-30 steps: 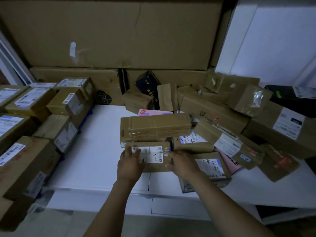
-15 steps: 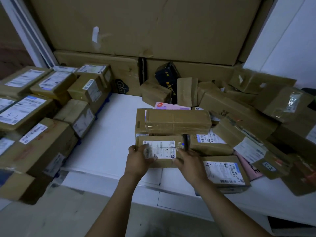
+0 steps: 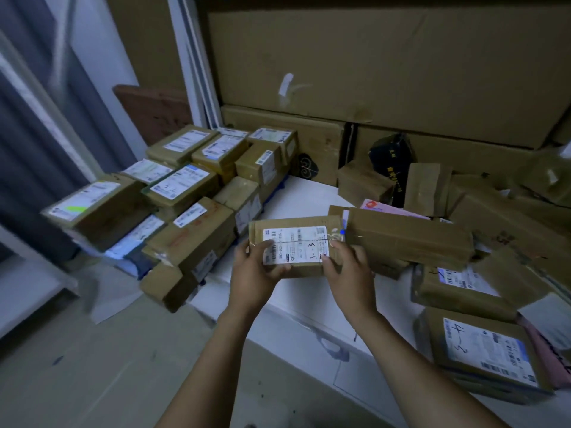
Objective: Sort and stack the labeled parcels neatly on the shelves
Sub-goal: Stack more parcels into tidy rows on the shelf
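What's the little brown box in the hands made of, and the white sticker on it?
The small brown rectangular box looks like matte cardboard: dull tan faces, folded edges, a glint of clear tape. The white rectangular sticker seems to be printed paper, with barcodes and handwritten marks.

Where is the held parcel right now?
Head view, centre: the labeled parcel is gripped between the left hand and right hand, over the white shelf, just left of a long brown box.
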